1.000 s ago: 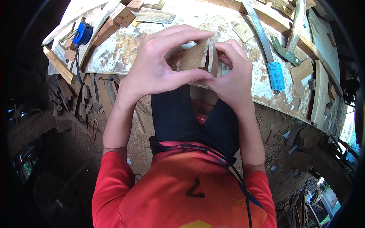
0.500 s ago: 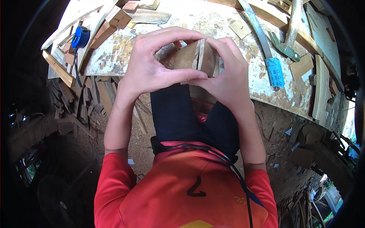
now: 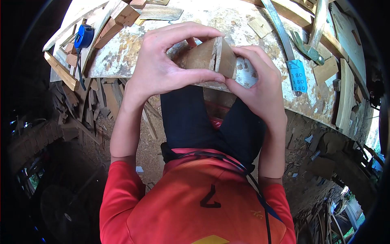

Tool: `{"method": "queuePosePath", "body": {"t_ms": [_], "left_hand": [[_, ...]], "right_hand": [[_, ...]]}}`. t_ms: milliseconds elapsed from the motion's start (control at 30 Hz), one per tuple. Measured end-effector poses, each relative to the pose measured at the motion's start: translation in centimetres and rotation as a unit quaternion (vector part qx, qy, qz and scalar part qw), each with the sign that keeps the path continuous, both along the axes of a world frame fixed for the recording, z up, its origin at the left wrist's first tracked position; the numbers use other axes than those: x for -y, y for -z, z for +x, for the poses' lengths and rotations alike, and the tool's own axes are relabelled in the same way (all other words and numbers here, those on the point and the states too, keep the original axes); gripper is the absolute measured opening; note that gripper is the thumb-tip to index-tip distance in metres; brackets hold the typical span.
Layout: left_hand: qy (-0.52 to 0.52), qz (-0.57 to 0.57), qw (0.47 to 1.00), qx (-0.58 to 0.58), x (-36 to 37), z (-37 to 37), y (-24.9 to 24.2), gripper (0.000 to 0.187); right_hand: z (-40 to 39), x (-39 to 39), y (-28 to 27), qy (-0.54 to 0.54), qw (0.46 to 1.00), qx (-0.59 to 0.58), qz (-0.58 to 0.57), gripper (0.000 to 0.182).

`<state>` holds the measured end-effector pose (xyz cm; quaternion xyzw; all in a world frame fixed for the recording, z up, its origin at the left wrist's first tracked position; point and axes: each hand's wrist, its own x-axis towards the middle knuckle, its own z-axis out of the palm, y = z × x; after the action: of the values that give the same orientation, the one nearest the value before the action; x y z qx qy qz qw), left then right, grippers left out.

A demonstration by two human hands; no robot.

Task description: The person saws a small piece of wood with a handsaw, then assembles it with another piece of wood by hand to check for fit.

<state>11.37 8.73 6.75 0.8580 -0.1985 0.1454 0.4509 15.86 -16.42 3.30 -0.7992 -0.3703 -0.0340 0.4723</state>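
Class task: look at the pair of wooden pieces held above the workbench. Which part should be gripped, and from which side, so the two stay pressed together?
Grip the wooden pieces across their broad outer faces, coming in from left and right. The seam runs roughly top to bottom, so squeezing sideways likely keeps it shut. The left hand and right hand already hold them this way, fingers over the top, thumbs beneath.

- wood pcs (image 3: 211, 57): betw. left hand (image 3: 162, 69) & right hand (image 3: 260, 87), above bench (image 3: 260, 12)
- tape measure (image 3: 84, 36): bench left edge
- sandpaper (image 3: 297, 76): right of hands
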Motion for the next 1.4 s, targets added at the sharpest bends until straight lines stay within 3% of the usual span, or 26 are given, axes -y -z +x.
{"method": "queuePosePath", "body": {"t_ms": [600,800,1400], "left_hand": [[0.012,0.015,0.999,-0.041,-0.3,-0.2,-0.1,0.084],[0.021,0.069,0.993,-0.095,-3.1,-0.5,1.0,0.078],[0.018,0.122,0.99,-0.073,-3.2,-0.4,1.5,0.062]], "right_hand": [[0.3,0.2,-0.3,0.002,1.0,-0.008,-0.017,0.053],[0.3,0.3,-0.2,0.002,1.0,0.0,-0.02,0.054],[0.9,0.8,-0.5,-0.016,0.999,0.016,-0.032,0.054]]}}
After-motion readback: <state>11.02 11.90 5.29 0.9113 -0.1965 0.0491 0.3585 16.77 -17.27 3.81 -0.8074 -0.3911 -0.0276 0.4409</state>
